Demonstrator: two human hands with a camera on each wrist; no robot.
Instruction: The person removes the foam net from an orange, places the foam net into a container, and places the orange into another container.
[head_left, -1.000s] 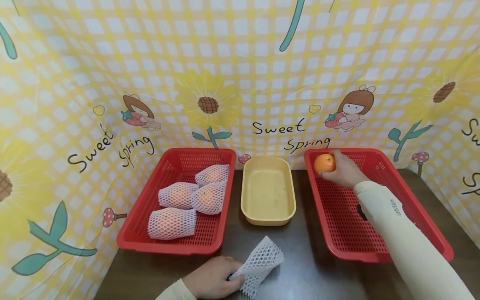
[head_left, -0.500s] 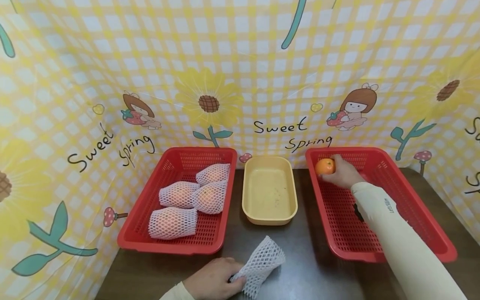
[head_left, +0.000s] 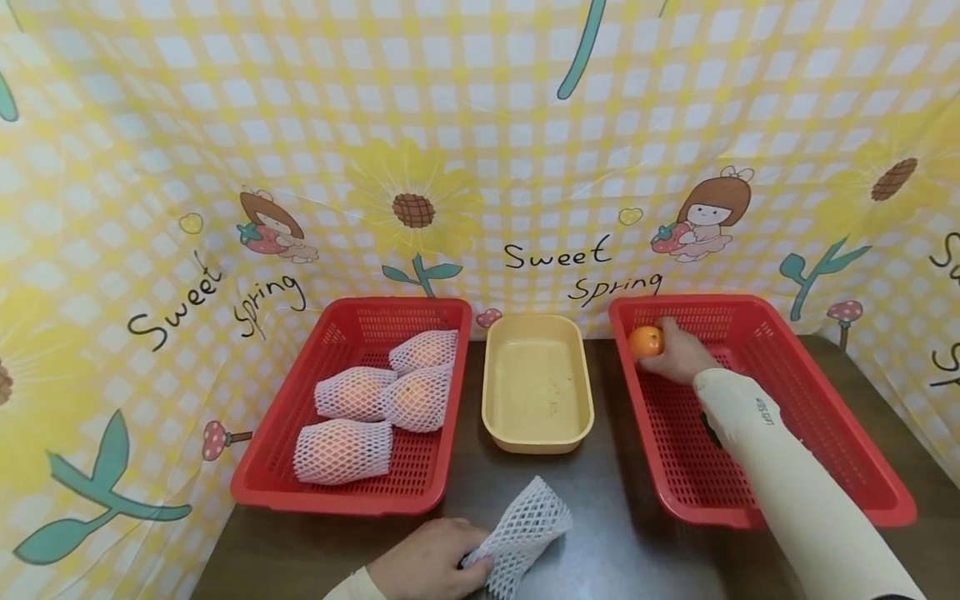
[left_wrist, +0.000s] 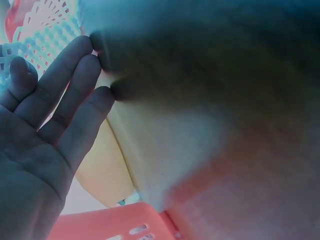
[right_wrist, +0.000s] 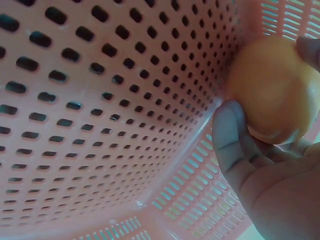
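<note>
At far left I see four net-wrapped fruits [head_left: 416, 398] in a red basket [head_left: 337, 506]. Nearer me, the left hand [head_left: 429, 560] has its fingers nearly straight at one end of a foam sleeve [head_left: 527, 531]; I can't tell whether they pinch it. It should be light and stretchy, best taken by the rim. In the second red basket [head_left: 690, 467], at its far left corner, the right hand [head_left: 678, 354] is clamped around an orange [head_left: 645, 342], probably firm and slick, so I favour its middle.
</note>
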